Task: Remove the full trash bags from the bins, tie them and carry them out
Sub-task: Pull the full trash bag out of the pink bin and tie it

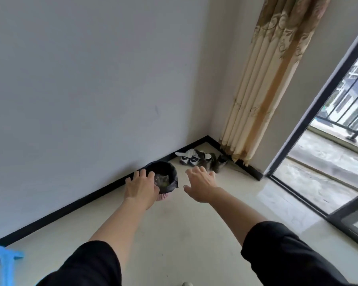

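Observation:
A small pink bin point(163, 196) stands on the floor against the wall's black skirting. A black trash bag point(167, 169) lines it, folded over the rim, with greyish rubbish showing inside. My left hand point(141, 185) is stretched out in front of the bin's left side, fingers spread, and covers part of it; I cannot tell whether it touches the bag. My right hand point(201, 182) reaches forward to the right of the bin, fingers apart, holding nothing.
Several shoes and slippers point(196, 158) lie in the corner beyond the bin, under a beige patterned curtain point(265, 83). An open sliding door point(310, 141) on the right leads to a balcony. A blue plastic stool point(0, 259) sits at the lower left.

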A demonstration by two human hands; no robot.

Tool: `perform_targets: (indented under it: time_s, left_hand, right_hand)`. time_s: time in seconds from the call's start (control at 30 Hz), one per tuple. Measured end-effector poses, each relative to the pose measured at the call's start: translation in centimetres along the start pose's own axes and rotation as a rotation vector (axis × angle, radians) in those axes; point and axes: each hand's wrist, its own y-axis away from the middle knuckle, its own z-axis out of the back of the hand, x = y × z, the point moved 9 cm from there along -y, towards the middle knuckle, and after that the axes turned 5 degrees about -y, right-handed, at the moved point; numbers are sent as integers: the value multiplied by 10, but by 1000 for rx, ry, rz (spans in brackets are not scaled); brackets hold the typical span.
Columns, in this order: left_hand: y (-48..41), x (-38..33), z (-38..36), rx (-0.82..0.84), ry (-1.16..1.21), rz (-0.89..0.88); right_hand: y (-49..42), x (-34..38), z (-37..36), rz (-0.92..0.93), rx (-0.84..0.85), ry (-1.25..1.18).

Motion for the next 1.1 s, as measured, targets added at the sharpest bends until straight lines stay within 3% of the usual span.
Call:
perform_targets:
  time_s: [0.23, 0.47, 0.73, 1.1]
  left_hand:
    - [-164, 29, 26, -76, 136, 80]
    - [-293, 68, -39, -22, 241, 157]
    - [-376, 84, -201, 133, 361, 257]
    - [-432, 66, -452, 145, 470, 466]
  right_hand:
    - [-165, -21, 18, 77, 68, 40]
    - [-314, -27, -28, 79, 144, 30]
    - [-434, -50, -160, 34, 268, -26]
    - [-540, -97, -387, 133, 287, 42]
